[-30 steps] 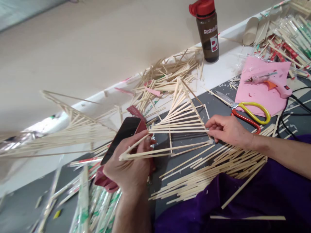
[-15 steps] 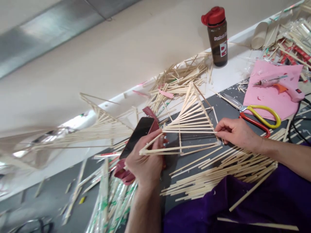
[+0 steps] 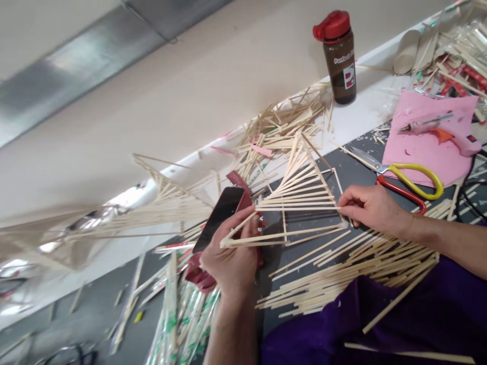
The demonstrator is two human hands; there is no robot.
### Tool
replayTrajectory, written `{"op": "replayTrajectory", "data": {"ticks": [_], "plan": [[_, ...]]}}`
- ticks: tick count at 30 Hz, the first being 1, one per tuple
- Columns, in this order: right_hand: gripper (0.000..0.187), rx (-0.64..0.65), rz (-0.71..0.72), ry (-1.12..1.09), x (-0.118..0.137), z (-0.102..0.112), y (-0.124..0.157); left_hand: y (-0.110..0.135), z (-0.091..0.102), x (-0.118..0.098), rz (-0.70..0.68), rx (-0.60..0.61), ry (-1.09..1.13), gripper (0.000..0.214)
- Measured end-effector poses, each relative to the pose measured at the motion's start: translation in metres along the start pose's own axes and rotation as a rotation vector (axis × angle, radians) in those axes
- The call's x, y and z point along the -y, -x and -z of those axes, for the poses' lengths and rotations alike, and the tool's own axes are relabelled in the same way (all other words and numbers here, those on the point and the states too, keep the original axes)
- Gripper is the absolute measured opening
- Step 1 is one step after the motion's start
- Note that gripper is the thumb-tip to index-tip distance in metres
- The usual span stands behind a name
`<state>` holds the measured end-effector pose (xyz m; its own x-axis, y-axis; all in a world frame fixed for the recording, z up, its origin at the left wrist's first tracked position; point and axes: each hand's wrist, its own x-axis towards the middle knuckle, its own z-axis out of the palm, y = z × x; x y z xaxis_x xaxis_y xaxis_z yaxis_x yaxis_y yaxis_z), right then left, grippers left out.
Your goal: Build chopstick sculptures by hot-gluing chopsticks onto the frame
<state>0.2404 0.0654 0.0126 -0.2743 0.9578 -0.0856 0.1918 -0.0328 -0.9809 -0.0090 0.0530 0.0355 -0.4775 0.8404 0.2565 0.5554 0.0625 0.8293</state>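
Note:
My left hand (image 3: 232, 261) is closed on the left corner of a fan-shaped frame of thin bamboo sticks (image 3: 300, 190), which stands tilted over the dark mat. My right hand (image 3: 371, 209) pinches the right end of one stick (image 3: 297, 207) laid across that frame. A dark phone in a red case (image 3: 220, 215) lies just behind my left hand. Loose bamboo sticks (image 3: 353, 268) are spread in front of me, partly on purple cloth (image 3: 380, 329).
Yellow-and-red scissors (image 3: 411, 180) lie right of my right hand. A glue gun (image 3: 445, 134) rests on pink paper (image 3: 422, 152). A brown bottle with a red cap (image 3: 340, 56) stands by the wall. Another stick structure (image 3: 152, 203) sits left; wrapped chopsticks (image 3: 182, 314) lie below.
The view has shifted, so everything sits a little further right and lower. Both hands keep the same hold on the stick frame.

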Motion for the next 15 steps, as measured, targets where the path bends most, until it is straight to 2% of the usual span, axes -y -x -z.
{"op": "replayTrajectory", "data": {"ticks": [15], "plan": [[0.006, -0.006, 0.029, 0.027, -0.0011, -0.0003, -0.0022, 0.0002, -0.0022, -0.0049, 0.043, -0.003, 0.038, 0.034]]}}
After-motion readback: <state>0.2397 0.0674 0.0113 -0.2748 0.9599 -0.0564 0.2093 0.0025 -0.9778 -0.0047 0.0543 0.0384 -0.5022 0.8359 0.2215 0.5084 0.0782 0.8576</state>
